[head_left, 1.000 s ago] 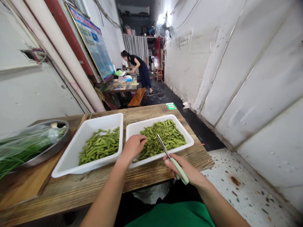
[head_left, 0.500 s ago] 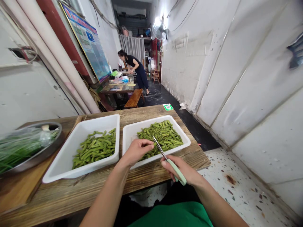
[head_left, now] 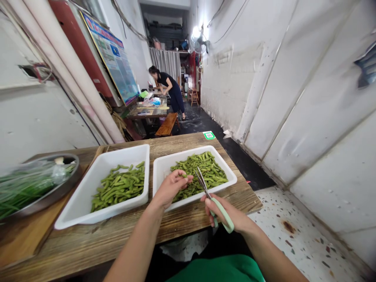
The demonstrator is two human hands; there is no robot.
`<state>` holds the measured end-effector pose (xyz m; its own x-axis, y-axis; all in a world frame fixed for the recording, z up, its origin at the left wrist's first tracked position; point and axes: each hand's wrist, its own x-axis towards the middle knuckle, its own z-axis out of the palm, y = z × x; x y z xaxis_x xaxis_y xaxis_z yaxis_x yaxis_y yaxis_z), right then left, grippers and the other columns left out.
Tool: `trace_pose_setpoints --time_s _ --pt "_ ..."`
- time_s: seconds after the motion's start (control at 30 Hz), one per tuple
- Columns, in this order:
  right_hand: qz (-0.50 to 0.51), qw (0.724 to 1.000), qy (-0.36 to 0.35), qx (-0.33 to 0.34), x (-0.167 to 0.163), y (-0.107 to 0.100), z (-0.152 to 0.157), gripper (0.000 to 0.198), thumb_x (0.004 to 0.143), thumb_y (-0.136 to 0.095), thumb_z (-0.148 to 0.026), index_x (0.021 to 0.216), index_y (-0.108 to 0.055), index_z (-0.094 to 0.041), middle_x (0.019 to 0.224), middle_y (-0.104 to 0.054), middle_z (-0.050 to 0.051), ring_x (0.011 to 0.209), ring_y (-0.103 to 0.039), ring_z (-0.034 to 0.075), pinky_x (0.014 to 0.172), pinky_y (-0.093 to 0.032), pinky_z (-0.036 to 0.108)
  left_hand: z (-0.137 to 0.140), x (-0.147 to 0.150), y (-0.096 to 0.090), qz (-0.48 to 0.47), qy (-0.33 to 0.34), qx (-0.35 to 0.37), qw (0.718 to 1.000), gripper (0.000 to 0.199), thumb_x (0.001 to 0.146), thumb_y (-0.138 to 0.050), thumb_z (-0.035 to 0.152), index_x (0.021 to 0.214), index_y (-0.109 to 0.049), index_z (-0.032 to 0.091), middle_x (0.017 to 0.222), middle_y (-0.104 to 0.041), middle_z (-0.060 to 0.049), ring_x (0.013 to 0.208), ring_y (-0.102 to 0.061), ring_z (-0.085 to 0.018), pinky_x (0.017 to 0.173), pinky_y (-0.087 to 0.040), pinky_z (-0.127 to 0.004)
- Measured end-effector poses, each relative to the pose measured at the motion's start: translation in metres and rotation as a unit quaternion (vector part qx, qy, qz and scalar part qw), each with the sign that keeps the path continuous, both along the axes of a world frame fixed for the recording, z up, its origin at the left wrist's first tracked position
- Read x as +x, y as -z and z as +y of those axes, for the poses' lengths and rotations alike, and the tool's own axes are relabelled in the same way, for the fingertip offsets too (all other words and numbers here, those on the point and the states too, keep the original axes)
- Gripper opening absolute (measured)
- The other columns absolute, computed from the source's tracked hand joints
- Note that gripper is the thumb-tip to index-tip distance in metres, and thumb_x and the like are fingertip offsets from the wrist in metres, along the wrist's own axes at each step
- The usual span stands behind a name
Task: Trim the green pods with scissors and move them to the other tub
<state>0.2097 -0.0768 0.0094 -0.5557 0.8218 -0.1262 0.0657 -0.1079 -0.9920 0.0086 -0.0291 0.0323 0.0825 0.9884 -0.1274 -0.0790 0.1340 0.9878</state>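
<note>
Over the near left part of the right white tray [head_left: 158, 164], my left hand [head_left: 173, 186] pinches a green edamame pod [head_left: 184, 176], mostly hidden by the fingers. My right hand [head_left: 225, 211] grips scissors [head_left: 221, 209] with pale green handles, at the tray's near edge. Their blades are slightly parted and point up and away, a little right of my left fingers and apart from the pod. Many edamame pods [head_left: 211, 168] fill the right tray. A second white tray [head_left: 101, 164] to the left holds more edamame pods [head_left: 120, 188].
The trays stand on a wooden table [head_left: 117, 231]. At the left, a metal basin [head_left: 75, 172] holds bagged green stalks, beside a wooden board [head_left: 32, 235]. Farther back, a person [head_left: 173, 90] bends over a cluttered table [head_left: 147, 112], near a wooden bench [head_left: 167, 124].
The scissor blades have opened and drawn away from the pod. My left hand has shifted slightly left, its fingers turned up with the pod. The view has tilted slightly.
</note>
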Motion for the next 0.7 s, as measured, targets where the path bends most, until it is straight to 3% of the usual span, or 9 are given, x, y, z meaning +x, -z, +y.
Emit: trace_pose_setpoints --time_s 0.13,0.33,0.7 --pt "0.014 1.0 -0.006 -0.018 -0.002 0.0 -0.001 0.046 0.082 -0.043 -0.063 0.08 -0.045 -0.017 0.063 -0.046 -0.004 0.045 -0.047 0.006 0.044 -0.041 0.019 0.002 0.004 0.0 -0.057 -0.103 0.037 0.992 0.03 0.06 -0.075 0.024 0.08 -0.055 0.016 0.067 -0.06 0.005 0.059 -0.053 -0.005 0.057 -0.039 -0.017" --pt "-0.012 1.0 0.013 -0.013 -0.006 -0.003 0.0 0.047 0.079 -0.046 -0.064 0.08 -0.045 -0.017 0.064 -0.046 -0.005 0.043 -0.045 0.005 0.04 -0.04 0.018 -0.005 0.018 -0.005 -0.157 -0.076 -0.016 0.985 0.034 0.053 -0.08 0.022 0.074 -0.053 0.014 0.067 -0.064 0.001 0.069 -0.064 -0.011 0.068 -0.048 -0.021" --pt "-0.014 1.0 0.02 -0.017 -0.009 -0.002 0.002 0.048 0.079 -0.045 -0.065 0.072 -0.043 -0.017 0.06 -0.046 -0.005 0.04 -0.045 0.005 0.036 -0.039 0.016 -0.01 0.022 0.004 -0.071 -0.083 -0.013 0.994 0.032 0.062 -0.075 0.028 0.085 -0.061 0.01 0.068 -0.069 -0.006 0.061 -0.064 -0.012 0.061 -0.051 -0.022"
